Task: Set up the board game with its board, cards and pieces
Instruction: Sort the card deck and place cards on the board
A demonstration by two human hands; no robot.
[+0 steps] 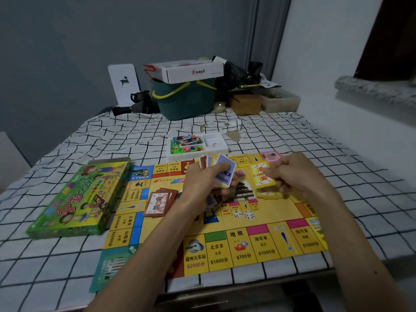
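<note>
The yellow game board (225, 248) lies open on the table. My left hand (202, 183) grips a fanned bunch of blue-backed cards (222, 174) above the board's middle. My right hand (292, 174) pinches a yellow card (262, 176) over a small yellow card pile (269, 193). A red card pile (158, 203) lies on the board to the left. Two white dice (243, 214) sit near the centre. A white tray (216, 149) behind the board holds coloured pieces (186, 148) and paper money.
The green game box (78, 199) lies left of the board. At the table's back stand a green basket (186, 102) with a white carton on top, a black teapot (139, 97), a white card and dark clutter. A wall is close on the right.
</note>
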